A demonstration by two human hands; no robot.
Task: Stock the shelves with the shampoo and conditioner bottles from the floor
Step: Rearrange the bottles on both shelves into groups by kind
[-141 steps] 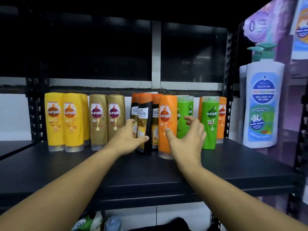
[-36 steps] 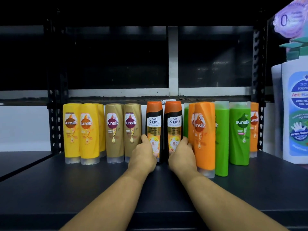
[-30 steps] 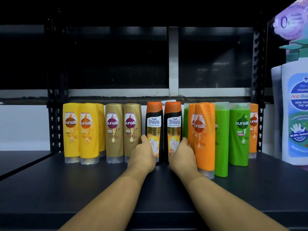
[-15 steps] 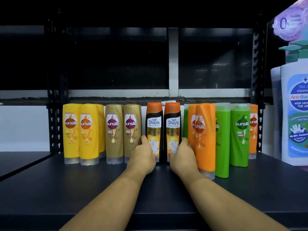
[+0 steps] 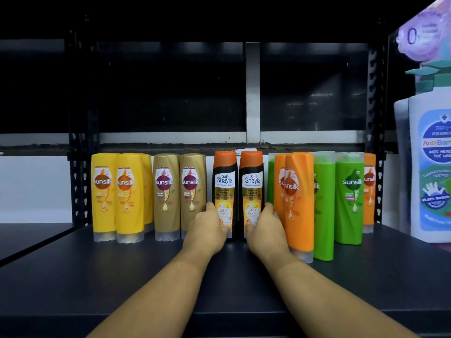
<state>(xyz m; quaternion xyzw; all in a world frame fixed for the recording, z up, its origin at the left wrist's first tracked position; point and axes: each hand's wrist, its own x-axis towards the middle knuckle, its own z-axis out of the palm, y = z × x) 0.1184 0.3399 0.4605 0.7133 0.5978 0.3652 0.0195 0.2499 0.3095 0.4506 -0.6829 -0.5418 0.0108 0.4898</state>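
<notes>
Two black Safi Shayla bottles with orange caps stand upright side by side at the middle of the dark shelf [image 5: 122, 276]. My left hand [image 5: 207, 230] grips the base of the left Shayla bottle [image 5: 225, 181]. My right hand [image 5: 266, 230] grips the base of the right Shayla bottle [image 5: 252, 181]. Yellow Sunsilk bottles [image 5: 117, 196] and gold Sunsilk bottles [image 5: 180, 196] stand to the left. Orange Sunsilk bottles [image 5: 299, 203] and green Sunsilk bottles [image 5: 349, 198] stand to the right.
A large white pump bottle [image 5: 429, 167] stands at the far right on the neighbouring shelf. Black perforated uprights [image 5: 80, 186] frame the bay. The orange bottle nearest my right wrist stands further forward than the back row. Another dark shelf [image 5: 24, 237] lies at the left.
Since 4.7 s ago the Shayla bottles have gone back into line with the row. Over the last second both hands stay on their bases, barely moving.
</notes>
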